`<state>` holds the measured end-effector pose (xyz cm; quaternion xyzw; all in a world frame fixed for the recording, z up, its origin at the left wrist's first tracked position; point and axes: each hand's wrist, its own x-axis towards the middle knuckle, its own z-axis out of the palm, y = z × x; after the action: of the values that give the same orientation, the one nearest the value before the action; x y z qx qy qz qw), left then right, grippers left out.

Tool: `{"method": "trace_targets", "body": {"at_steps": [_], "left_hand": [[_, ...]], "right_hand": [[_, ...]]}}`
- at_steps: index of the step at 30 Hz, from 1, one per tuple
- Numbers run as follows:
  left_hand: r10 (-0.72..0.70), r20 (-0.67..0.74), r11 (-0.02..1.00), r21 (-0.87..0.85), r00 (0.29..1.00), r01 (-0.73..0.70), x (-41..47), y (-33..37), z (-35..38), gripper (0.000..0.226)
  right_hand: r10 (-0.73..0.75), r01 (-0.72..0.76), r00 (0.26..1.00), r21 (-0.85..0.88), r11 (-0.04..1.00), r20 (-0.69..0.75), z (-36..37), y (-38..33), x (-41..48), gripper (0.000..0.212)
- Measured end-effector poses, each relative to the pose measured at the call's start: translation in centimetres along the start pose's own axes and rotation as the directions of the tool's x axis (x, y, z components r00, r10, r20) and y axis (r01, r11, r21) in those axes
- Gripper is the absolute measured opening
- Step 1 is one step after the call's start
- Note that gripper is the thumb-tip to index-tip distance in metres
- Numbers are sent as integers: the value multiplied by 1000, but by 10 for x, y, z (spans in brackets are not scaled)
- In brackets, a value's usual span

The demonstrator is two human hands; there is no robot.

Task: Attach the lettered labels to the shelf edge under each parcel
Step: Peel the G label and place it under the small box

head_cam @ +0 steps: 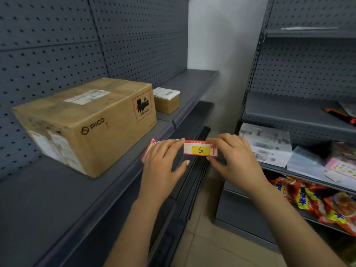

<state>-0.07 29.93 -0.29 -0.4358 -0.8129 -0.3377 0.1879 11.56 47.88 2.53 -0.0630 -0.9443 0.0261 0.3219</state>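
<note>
A red and white label with a yellow patch marked G [200, 150] is held between both hands in front of the shelf edge [134, 166]. My right hand [235, 158] pinches its right end. My left hand [165, 160] touches its left end and also holds more red labels [148, 150] underneath. A large brown PICO parcel [86, 124] stands on the grey shelf to the left. A small brown parcel with a white top [166, 101] sits further back on the same shelf.
A second grey rack stands at the right with papers [267, 145], a pink sheet [342, 167] and red snack packets [317, 201] on lower shelves. An orange and black tool [339, 115] lies higher up. Pegboard backs both racks.
</note>
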Motion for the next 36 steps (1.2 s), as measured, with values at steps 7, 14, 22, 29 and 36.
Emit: {"method": "trace_targets", "body": {"at_steps": [7,14,22,29,36], "left_hand": [[-60,-47,996,63,997,63,67,-29,64,55],[-219,-157,948,200,963,249,132,-33,120,57],[-333,-313,856,296,889,425,161,-29,143,53],[-338,-358,810,361,871,463,174,-56,158,48],[-226,-341,800,470,912,374,181,-97,189,34]], "right_hand": [[-70,69,998,103,992,1,64,78,69,44],[-213,195,976,250,948,47,115,163,158,45],[-368,322,929,411,853,35,160,203,223,46],[-382,310,923,501,808,46,197,206,251,49],[-356,292,934,575,764,-2,216,214,275,50]]}}
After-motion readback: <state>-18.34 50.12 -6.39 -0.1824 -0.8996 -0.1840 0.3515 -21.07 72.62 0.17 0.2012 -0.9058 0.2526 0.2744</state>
